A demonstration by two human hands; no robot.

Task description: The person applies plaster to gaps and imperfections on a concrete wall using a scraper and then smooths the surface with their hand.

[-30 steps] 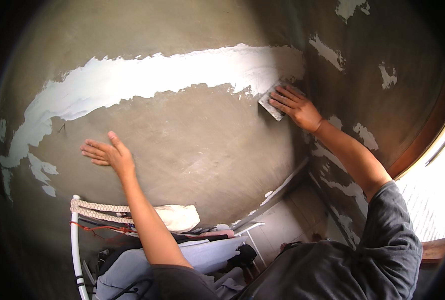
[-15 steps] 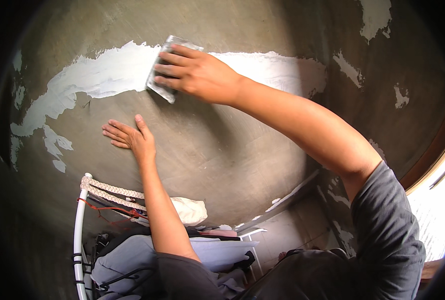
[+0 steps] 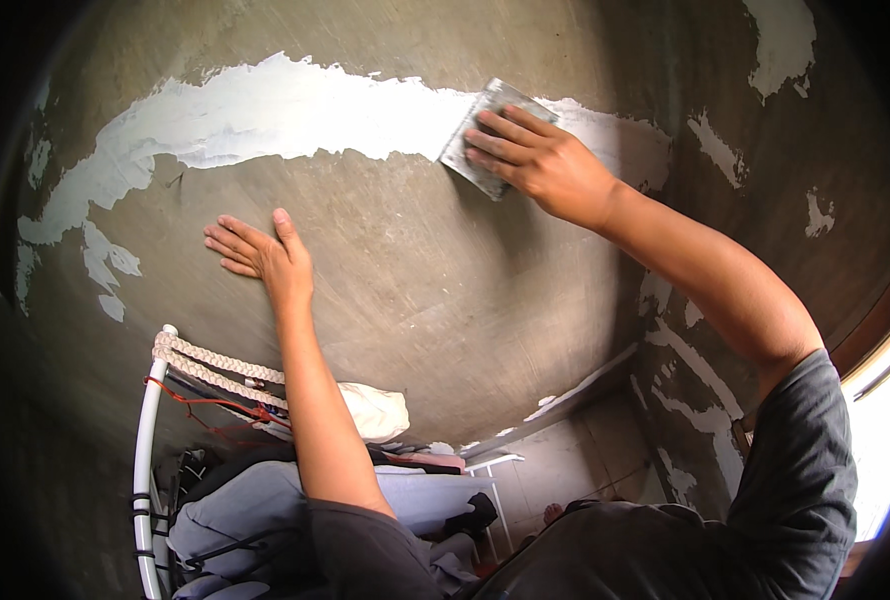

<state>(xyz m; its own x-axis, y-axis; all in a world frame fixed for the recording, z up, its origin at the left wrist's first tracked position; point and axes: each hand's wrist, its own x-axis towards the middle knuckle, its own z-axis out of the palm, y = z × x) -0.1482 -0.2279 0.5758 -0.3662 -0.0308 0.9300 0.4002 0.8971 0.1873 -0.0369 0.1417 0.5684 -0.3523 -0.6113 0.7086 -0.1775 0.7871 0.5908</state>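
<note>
My right hand (image 3: 557,172) presses a flat, rectangular grey putty scraper (image 3: 492,98) against the wall, fingers laid over its back. The scraper is tilted and sits across the right part of a long white putty band (image 3: 305,110). Its back carries pale smears. Lower and to the left, my left hand (image 3: 273,258) rests on the bare grey-brown wall (image 3: 395,230) below the band, holding nothing, its thumb apart from the fingers. What lies under the scraper is hidden.
At lower left stands a white rack pole (image 3: 145,440) with braided rope (image 3: 225,360) tied to it and hung clothes (image 3: 235,510) beside it. A cream cloth bundle (image 3: 375,412) sits near my left forearm. The adjoining wall at right has white patches (image 3: 717,150). Tiled floor (image 3: 560,465) shows below.
My right hand has slid the scraper rightward along the band, uncovering smooth white putty where it was. My left hand stays at nearly the same spot; the view has shifted slightly.
</note>
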